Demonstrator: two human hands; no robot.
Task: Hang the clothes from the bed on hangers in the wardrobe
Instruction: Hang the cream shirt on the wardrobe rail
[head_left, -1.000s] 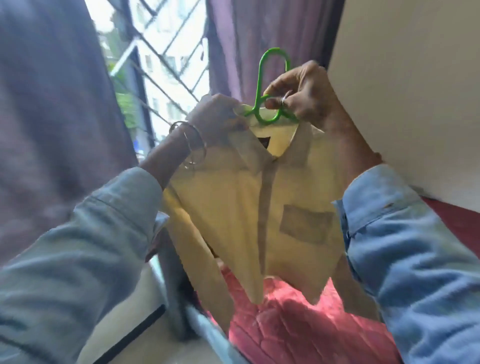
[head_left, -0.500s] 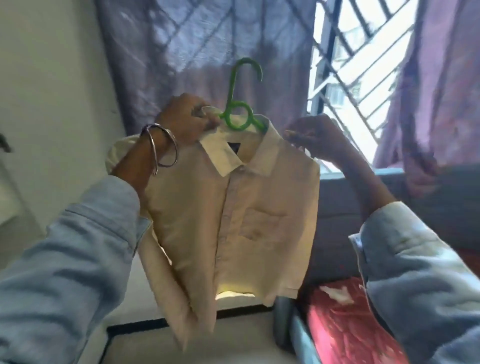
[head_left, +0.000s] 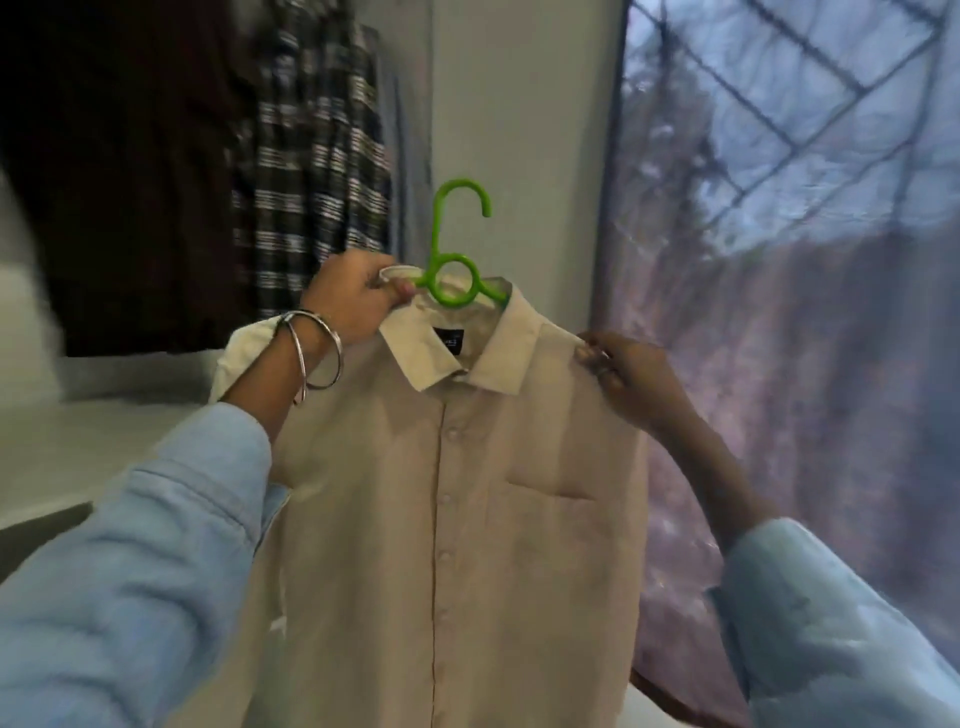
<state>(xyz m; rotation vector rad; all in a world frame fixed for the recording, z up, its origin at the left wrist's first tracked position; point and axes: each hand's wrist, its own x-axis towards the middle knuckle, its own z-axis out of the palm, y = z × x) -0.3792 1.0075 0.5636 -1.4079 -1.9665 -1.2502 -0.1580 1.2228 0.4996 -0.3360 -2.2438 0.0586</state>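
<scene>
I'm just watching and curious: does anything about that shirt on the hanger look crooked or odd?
Slightly. The cream shirt sits on the green hanger, but its shoulder behind the left hand looks bunched. The right hand pinches the other shoulder. Nothing looks torn or stained.

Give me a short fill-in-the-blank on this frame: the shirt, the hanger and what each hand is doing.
1. The cream shirt hangs on a hanger whose colour is ____.
2. The left hand grips the shirt at the ____, beside the hanger's ring.
3. The right hand pinches the shirt's ____.
4. The garment in the wardrobe behind has a ____ pattern.

Missing words: green; collar; shoulder; checked
</scene>
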